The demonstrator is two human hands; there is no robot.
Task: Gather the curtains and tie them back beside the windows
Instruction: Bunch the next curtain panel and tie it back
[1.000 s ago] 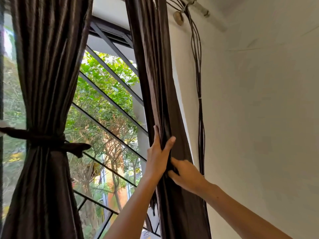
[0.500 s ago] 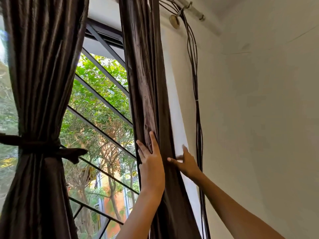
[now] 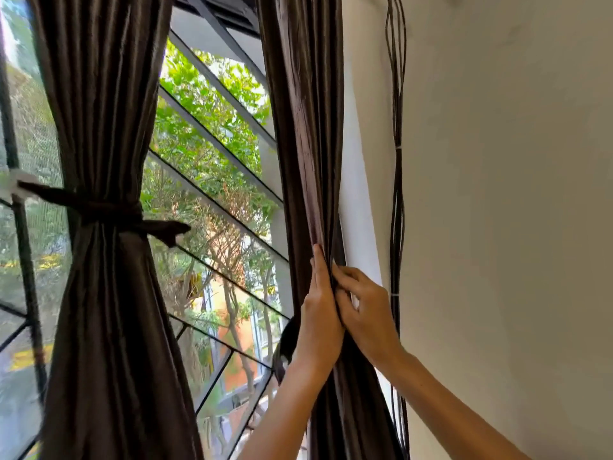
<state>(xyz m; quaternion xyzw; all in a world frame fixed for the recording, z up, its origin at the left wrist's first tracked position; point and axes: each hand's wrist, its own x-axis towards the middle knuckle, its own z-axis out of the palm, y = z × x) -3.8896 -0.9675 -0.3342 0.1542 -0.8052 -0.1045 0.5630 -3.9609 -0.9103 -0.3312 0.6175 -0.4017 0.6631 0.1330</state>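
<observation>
Two dark brown curtains hang at the window. The left curtain is gathered and bound at mid height by a matching tie-back. The right curtain hangs beside the white window edge. My left hand presses flat on its left side, fingers pointing up. My right hand pinches the folds from the right, against my left hand. Both hands squeeze the fabric into a narrow bunch. A dark fabric end sticks out behind my left wrist.
Slanted window bars cross the glass, with trees outside. A bundle of black cables runs down the cream wall just right of the curtain, close to my right hand.
My hands were apart on the right curtain; now they have closed together and squeezed its folds into a bunch. The view has moved nearer.
</observation>
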